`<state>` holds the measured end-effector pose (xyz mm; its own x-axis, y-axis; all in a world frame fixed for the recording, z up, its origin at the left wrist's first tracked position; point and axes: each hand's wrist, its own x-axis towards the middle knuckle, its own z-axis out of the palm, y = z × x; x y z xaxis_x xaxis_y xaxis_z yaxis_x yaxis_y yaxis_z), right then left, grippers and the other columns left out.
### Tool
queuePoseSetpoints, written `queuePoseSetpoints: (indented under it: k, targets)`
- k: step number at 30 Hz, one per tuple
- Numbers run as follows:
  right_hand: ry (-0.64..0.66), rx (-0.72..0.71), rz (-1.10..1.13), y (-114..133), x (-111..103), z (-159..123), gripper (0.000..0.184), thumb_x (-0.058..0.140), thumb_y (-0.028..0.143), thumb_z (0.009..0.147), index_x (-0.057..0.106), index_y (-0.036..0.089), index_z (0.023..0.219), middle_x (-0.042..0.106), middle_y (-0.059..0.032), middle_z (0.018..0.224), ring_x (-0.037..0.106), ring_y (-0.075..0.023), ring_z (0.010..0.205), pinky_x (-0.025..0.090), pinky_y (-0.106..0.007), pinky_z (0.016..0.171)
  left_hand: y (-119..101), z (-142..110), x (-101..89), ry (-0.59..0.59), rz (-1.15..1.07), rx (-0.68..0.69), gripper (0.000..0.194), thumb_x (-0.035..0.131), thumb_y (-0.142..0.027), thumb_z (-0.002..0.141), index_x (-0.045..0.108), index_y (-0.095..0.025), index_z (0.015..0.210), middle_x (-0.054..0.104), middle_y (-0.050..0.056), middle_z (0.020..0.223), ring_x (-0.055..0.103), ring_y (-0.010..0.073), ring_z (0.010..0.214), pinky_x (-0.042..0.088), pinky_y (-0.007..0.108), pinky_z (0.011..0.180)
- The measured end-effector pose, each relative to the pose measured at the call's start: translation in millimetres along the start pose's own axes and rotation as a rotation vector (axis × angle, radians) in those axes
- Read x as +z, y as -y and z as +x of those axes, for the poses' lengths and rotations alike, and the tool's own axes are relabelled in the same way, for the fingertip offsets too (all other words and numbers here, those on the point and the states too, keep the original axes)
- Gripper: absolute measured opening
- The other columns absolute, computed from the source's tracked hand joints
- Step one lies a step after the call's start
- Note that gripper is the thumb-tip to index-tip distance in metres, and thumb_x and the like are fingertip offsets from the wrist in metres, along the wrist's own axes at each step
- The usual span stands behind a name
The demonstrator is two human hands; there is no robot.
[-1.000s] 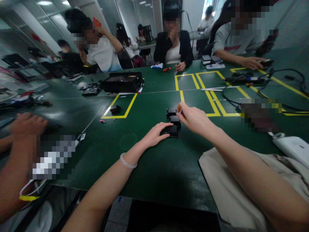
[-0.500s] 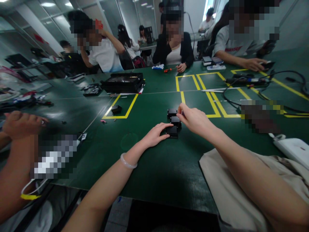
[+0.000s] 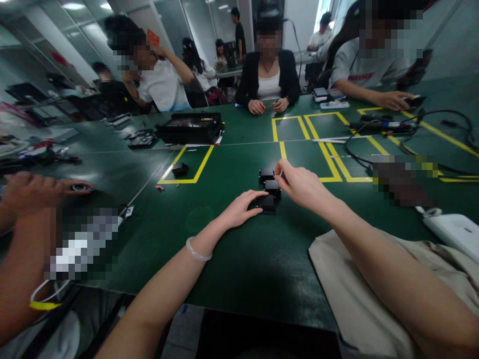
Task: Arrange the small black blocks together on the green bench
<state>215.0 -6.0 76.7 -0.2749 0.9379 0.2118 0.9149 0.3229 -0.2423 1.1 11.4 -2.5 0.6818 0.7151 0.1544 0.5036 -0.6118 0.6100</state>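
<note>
Three small black box-shaped parts stand in a staggered row on the green table. My left hand (image 3: 241, 207) grips the nearest black block (image 3: 266, 202), thumb at its near side and fingers along its far edge. Just beyond it lies the middle black block (image 3: 272, 187), and the far black block (image 3: 266, 174) sits behind that one. My right hand (image 3: 297, 180) is at the right side of the middle and far blocks, thumb and fingertips pinched together. Whatever may be between those fingertips is too small or hidden to make out.
Another black part (image 3: 180, 169) lies inside a yellow tape outline to the left. A black open case (image 3: 190, 127) stands farther back. Beige cloth (image 3: 337, 269) covers the near right, beside a white device (image 3: 458, 232) and cables. A co-worker's hand (image 3: 33, 192) is at far left.
My hands and the black blocks have hardly moved. The person opposite has lowered a hand to the table, and the co-worker's hand at left now extends farther right with a dark object.
</note>
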Motion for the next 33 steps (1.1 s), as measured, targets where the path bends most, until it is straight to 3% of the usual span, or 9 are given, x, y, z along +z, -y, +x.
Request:
queuePoseSetpoints:
  k: [6, 12, 18, 25, 33]
  targets:
    - [0.0, 0.031, -0.06, 0.3, -1.3, 0.3, 0.024, 0.034, 0.039, 0.094, 0.05, 0.022, 0.097, 0.066, -0.0049, 0.079, 0.059, -0.0204, 0.069, 0.022, -0.028, 0.051, 0.1, -0.3, 0.0, 0.002, -0.001, 0.013, 0.046, 0.056, -0.026, 0.089, 0.045, -0.027, 0.134, 0.054, 0.007, 0.125, 0.051, 0.0239, 0.112, 0.04, 0.039, 0.097]
    - [0.029, 0.003, -0.001, 0.1, -3.8, -1.7, 0.021, 0.034, 0.033, 0.093, 0.046, 0.022, 0.107, 0.066, -0.0043, 0.083, 0.058, -0.0193, 0.068, 0.024, -0.028, 0.051, -0.9, -0.1, -0.1, -0.003, -0.011, 0.005, 0.045, 0.056, -0.027, 0.089, 0.046, -0.027, 0.133, 0.054, 0.008, 0.125, 0.051, 0.0242, 0.113, 0.041, 0.039, 0.097]
    - [0.03, 0.034, -0.074, 1.5, -5.3, -1.2, 0.023, 0.034, 0.037, 0.094, 0.049, 0.021, 0.099, 0.066, -0.0063, 0.081, 0.059, -0.021, 0.069, 0.023, -0.028, 0.051, -2.2, 0.2, -0.6, 0.008, -0.018, -0.012, 0.046, 0.056, -0.027, 0.089, 0.046, -0.027, 0.134, 0.054, 0.008, 0.126, 0.051, 0.0246, 0.113, 0.041, 0.04, 0.097]
    - [0.031, -0.001, -0.003, 0.9, -4.5, -2.4, 0.02, 0.035, 0.033, 0.093, 0.046, 0.022, 0.106, 0.067, -0.0039, 0.081, 0.06, -0.0202, 0.068, 0.024, -0.027, 0.051, -2.1, 0.0, -0.3, 0.007, -0.019, -0.013, 0.046, 0.056, -0.026, 0.089, 0.046, -0.027, 0.134, 0.054, 0.007, 0.125, 0.051, 0.0244, 0.113, 0.04, 0.039, 0.097]
    - [0.036, 0.014, -0.07, 0.7, -6.2, -1.8, 0.022, 0.034, 0.036, 0.094, 0.05, 0.022, 0.101, 0.067, -0.0058, 0.081, 0.059, -0.0202, 0.068, 0.024, -0.028, 0.052, -1.5, -0.1, 0.5, -0.001, -0.002, -0.004, 0.046, 0.056, -0.027, 0.089, 0.045, -0.026, 0.134, 0.055, 0.007, 0.123, 0.051, 0.0234, 0.111, 0.04, 0.037, 0.096]
